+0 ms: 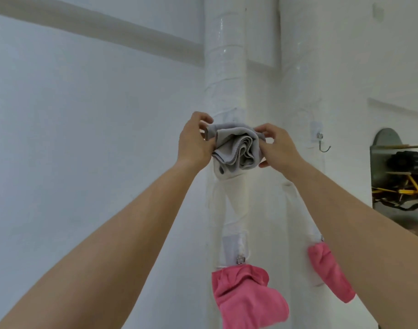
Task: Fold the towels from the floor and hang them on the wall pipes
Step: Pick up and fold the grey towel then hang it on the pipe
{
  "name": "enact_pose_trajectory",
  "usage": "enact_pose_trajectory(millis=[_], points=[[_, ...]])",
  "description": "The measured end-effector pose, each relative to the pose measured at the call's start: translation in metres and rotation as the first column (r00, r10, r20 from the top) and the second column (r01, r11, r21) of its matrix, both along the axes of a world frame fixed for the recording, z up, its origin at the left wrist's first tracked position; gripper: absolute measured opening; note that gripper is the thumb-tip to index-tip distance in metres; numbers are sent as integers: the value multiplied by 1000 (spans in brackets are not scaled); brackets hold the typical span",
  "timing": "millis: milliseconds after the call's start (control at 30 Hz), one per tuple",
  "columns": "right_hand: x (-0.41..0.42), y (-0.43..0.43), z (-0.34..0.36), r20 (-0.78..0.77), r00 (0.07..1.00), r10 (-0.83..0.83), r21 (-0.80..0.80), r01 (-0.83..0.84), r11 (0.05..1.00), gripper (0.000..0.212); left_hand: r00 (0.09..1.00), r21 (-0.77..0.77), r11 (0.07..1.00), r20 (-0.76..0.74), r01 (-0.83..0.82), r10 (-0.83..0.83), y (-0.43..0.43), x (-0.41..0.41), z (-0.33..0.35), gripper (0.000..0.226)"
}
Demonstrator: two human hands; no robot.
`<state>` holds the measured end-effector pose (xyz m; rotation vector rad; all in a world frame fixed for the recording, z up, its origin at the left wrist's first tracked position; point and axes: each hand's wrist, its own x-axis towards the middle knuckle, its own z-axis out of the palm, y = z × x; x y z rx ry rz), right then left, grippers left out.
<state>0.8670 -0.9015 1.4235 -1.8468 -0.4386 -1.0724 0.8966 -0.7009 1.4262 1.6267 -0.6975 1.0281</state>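
Note:
A folded grey towel (236, 148) is held against the left white wall pipe (224, 67), at about the height of an adhesive hook pad that it hides. My left hand (195, 141) grips its left edge and my right hand (278, 146) pinches its right side. Lower down, a pink towel (246, 298) hangs from a hook on the same pipe. A second pink towel (329, 271) hangs on the right pipe (298, 91), partly behind my right forearm.
A bare metal hook (323, 144) on a clear pad sticks to the right pipe, level with my hands. At the right edge an arched wall opening (398, 176) shows yellow and black equipment. A plain white wall (84, 138) fills the left.

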Motion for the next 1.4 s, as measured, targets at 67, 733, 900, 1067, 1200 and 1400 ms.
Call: enact_pose_trajectory(millis=[67,733,900,1067,1200,1400], points=[[-11,1,-5,-97,987,132,117,-120,986,20,994,109,993,103,-54,42,-3,-6,-1,32],[12,5,-13,236,939,-251,-331,321,887,71,935,349,886,288,-305,208,-3,-4,-20,47],[14,2,-14,220,960,-175,-339,243,909,75,897,329,871,375,-365,234,-4,4,-23,50],[25,6,-4,311,919,-241,-317,340,885,52,893,279,899,395,-339,214,-9,15,-19,41],[19,7,-9,312,915,-256,-303,351,886,41,889,263,900,398,-346,225,-10,16,-19,39],[26,12,-16,307,913,-270,-227,346,910,30,890,208,924,398,-322,221,-15,18,-21,35]])
